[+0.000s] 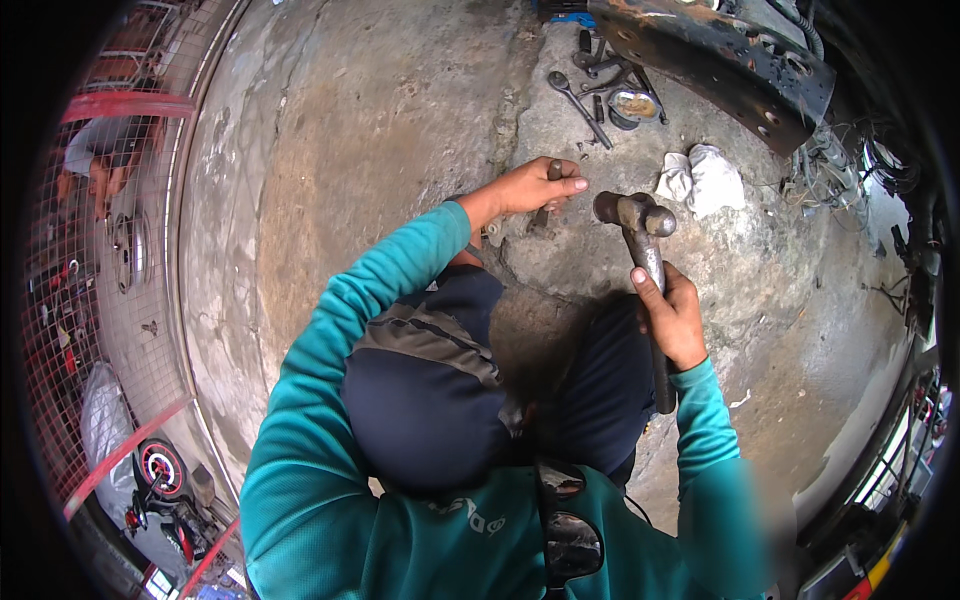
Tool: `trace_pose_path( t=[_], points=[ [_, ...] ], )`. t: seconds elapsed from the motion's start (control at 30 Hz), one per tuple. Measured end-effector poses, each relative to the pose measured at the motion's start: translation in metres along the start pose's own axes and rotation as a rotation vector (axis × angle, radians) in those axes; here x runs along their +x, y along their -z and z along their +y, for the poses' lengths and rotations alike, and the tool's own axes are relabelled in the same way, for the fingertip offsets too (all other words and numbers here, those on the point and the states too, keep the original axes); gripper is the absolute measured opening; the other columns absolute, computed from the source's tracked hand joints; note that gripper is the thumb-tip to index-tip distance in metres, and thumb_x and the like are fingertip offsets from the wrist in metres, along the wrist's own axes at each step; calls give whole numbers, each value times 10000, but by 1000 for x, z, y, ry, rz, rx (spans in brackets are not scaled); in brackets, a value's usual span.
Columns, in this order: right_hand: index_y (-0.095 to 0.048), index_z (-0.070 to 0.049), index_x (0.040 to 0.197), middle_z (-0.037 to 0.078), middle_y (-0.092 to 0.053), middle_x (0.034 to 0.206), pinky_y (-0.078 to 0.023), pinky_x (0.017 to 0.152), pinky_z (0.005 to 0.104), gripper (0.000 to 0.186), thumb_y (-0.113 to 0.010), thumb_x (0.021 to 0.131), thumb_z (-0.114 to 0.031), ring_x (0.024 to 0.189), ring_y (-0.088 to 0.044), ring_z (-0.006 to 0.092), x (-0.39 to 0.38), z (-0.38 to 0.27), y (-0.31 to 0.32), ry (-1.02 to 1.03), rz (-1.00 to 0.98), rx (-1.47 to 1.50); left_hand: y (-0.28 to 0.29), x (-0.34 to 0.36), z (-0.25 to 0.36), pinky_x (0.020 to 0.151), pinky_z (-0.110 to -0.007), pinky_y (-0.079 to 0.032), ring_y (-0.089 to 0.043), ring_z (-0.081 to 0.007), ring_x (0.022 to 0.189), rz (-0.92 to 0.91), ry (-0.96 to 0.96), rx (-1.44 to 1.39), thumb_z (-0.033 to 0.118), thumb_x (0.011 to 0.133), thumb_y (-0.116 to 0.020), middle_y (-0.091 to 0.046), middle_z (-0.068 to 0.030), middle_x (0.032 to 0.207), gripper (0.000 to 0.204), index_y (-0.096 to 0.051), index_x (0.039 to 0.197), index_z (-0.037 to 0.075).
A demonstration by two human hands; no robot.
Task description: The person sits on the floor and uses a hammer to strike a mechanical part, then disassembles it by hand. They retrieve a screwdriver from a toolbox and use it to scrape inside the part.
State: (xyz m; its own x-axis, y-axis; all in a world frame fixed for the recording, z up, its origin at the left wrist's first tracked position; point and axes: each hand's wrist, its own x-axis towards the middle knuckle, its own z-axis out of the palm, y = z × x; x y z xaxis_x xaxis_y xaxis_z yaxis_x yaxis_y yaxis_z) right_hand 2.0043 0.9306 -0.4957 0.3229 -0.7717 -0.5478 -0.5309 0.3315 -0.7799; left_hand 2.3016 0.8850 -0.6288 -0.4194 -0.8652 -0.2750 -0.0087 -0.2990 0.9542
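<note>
My right hand (676,315) is wrapped round the handle of a ball-peen hammer (630,212), its worn steel head raised above the concrete and turned toward my left hand. A short dark metal bar, like a punch or chisel (555,169), is gripped upright in my left hand (522,188). The bar's lower end shows below the fingers, close to the floor; whether it touches anything there I cannot tell. A small gap separates the hammer's face from my left thumb.
Beyond my hands lie a ratchet wrench (578,108), several other tools and a small round container (633,106). A white rag (712,180) is to their right, near a large dark metal beam (720,65). Past a red-framed mesh fence (130,104) at left, a person (103,150) bends down.
</note>
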Motion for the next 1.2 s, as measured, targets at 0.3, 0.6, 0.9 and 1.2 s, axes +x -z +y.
trace_pose_path(
  t=[0.3, 0.6, 0.9, 1.2],
  points=[
    [-617, 1, 1041, 4, -548, 691, -472, 491, 280, 466, -674, 1051, -462, 548, -559, 112, -4, 0, 3, -64, -46, 24, -9, 8, 4, 688, -332, -526, -572, -127, 634, -88, 222, 240, 450, 1054, -673, -592, -7, 719, 414, -685, 1075, 36],
    [-631, 18, 1038, 30, -587, 700, -472, 517, 319, 449, -695, 1037, -427, 562, -588, 135, 4, -1, -11, 162, 26, -60, -22, 16, -6, 700, -359, -546, -670, -172, 870, -222, 151, 481, 542, 989, -728, -704, -88, 955, 543, -692, 1191, 39],
    [-647, 19, 988, 97, -673, 764, -515, 639, 379, 454, -691, 1021, -432, 699, -668, 180, 15, -29, 9, 42, -57, -94, -17, 14, -12, 737, -373, -512, -657, -190, 790, -350, 142, 535, 493, 1046, -656, -669, -65, 811, 393, -680, 1107, 106],
    [-688, 10, 1034, 177, -709, 841, -526, 735, 435, 453, -660, 1022, -442, 750, -681, 291, 14, -15, 6, 87, -61, -246, -15, 3, -32, 867, -440, -527, -687, -275, 942, -337, -21, 459, 458, 1021, -695, -748, -134, 976, 402, -732, 1164, 84]
  ],
)
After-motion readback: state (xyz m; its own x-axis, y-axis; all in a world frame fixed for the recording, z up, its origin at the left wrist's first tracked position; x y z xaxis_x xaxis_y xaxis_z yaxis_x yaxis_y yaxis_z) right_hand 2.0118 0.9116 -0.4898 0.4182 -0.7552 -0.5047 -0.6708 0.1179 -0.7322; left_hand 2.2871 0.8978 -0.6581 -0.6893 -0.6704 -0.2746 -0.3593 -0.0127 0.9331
